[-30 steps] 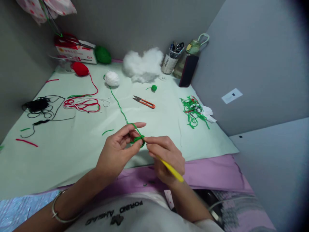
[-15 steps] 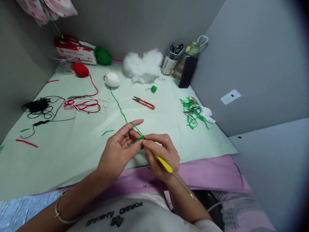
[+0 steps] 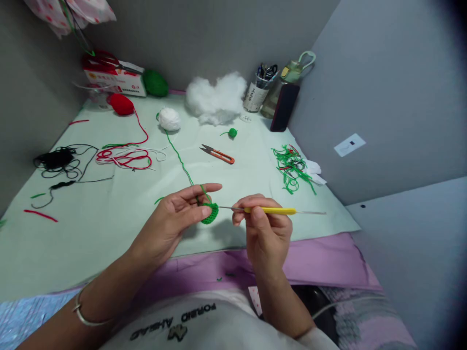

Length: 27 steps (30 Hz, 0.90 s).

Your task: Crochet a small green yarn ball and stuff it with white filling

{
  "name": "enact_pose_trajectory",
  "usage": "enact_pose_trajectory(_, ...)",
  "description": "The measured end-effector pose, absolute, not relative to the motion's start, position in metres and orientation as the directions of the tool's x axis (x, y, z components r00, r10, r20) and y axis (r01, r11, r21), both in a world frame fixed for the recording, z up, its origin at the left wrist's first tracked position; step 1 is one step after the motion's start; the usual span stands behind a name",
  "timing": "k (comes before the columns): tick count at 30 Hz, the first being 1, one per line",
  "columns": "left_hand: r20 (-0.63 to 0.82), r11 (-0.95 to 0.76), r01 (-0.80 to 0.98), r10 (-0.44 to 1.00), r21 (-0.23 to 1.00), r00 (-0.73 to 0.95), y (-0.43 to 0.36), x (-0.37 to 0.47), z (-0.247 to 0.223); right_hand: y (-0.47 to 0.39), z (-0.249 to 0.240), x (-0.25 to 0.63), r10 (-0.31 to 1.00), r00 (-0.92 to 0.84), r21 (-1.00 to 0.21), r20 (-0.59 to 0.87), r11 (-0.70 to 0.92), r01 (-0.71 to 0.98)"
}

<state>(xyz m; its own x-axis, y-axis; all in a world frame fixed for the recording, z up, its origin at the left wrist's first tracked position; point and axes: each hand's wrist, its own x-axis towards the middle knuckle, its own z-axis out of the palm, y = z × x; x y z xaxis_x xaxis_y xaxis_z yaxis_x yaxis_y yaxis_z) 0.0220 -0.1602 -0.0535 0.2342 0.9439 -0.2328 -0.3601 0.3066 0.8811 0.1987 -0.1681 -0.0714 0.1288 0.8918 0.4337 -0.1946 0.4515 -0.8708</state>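
Pinched between the thumb and fingers of my left hand [image 3: 175,214] is a small round green crochet piece [image 3: 210,215]. Green yarn [image 3: 180,159] passes over my raised left index finger and trails back to the white yarn ball [image 3: 169,119]. My right hand [image 3: 268,226] grips a crochet hook [image 3: 272,210] by its yellow handle, the shaft lying nearly level. The hook's thin metal end reaches left to the edge of the green piece; whether its tip sits inside a stitch is too small to tell.
Orange thread snips [image 3: 219,154] lie beyond my hands, near a tiny green ball [image 3: 232,133] and white stuffing [image 3: 217,99]. Yarn scraps [image 3: 292,167] are heaped at right, a phone [image 3: 285,108] leaning behind them. Black yarn [image 3: 56,159] and a red ball [image 3: 122,104] are at left.
My right hand has moved right, away from my left, and the hook has swung from a downward slant to nearly level. More of the green piece shows now.
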Motion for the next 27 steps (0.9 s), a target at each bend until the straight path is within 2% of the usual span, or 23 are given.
enact_pose_trajectory(2, -0.208, 0.294, -0.342, 0.942, 0.893, 0.264, -0.162, 0.024, -0.055, -0.164, -0.072, 0.197, 0.909, 0.113, -0.882, 0.4, 0.416, -0.223)
enact_pose_trajectory(4, -0.204, 0.304, -0.35, 0.934, 0.886, 0.295, -0.164, 0.028, -0.058, -0.162, -0.074, 0.195, 0.903, 0.088, -0.892, 0.42, 0.429, -0.146)
enact_pose_trajectory(7, -0.208, 0.295, -0.399, 0.946, 0.868, 0.248, -0.167, 0.035, -0.061, -0.162, -0.077, 0.193, 0.86, 0.055, -0.862, 0.507, 0.508, -0.002)
enact_pose_trajectory(10, -0.211, 0.281, -0.472, 0.957, 0.836, 0.198, -0.167, 0.041, -0.06, -0.166, -0.082, 0.193, 0.748, -0.001, -0.727, 0.664, 0.646, 0.231)
enact_pose_trajectory(12, -0.25, 0.338, -0.53, 0.94, 0.778, 0.232, -0.166, 0.044, -0.059, -0.168, -0.085, 0.193, 0.662, -0.067, -0.593, 0.747, 0.708, 0.383)
enact_pose_trajectory(13, -0.281, 0.387, -0.551, 0.921, 0.739, 0.269, -0.165, 0.044, -0.058, -0.168, -0.086, 0.194, 0.639, -0.082, -0.56, 0.765, 0.722, 0.406)
enact_pose_trajectory(15, -0.332, 0.47, -0.572, 0.882, 0.672, 0.334, -0.163, 0.041, -0.057, -0.166, -0.084, 0.195, 0.667, -0.018, -0.624, 0.745, 0.705, 0.336)
enact_pose_trajectory(17, -0.336, 0.483, -0.58, 0.875, 0.655, 0.349, -0.16, 0.037, -0.056, -0.163, -0.08, 0.196, 0.761, 0.105, -0.768, 0.64, 0.626, 0.135)
enact_pose_trajectory(19, -0.309, 0.443, -0.568, 0.895, 0.694, 0.321, -0.159, 0.034, -0.057, -0.159, -0.076, 0.196, 0.858, 0.144, -0.855, 0.493, 0.508, -0.102)
enact_pose_trajectory(21, -0.274, 0.409, -0.517, 0.907, 0.752, 0.319, -0.161, 0.034, -0.059, -0.158, -0.074, 0.196, 0.907, 0.088, -0.877, 0.412, 0.421, -0.233)
enact_pose_trajectory(23, -0.226, 0.361, -0.463, 0.919, 0.809, 0.323, -0.164, 0.035, -0.06, -0.158, -0.074, 0.195, 0.917, 0.042, -0.895, 0.396, 0.395, -0.209)
enact_pose_trajectory(25, -0.18, 0.31, -0.408, 0.928, 0.859, 0.326, -0.166, 0.035, -0.061, -0.16, -0.075, 0.194, 0.916, 0.051, -0.905, 0.398, 0.401, -0.141)
enact_pose_trajectory(27, -0.149, 0.273, -0.349, 0.927, 0.896, 0.344, -0.166, 0.032, -0.062, -0.161, -0.077, 0.195, 0.924, 0.078, -0.913, 0.375, 0.383, -0.144)
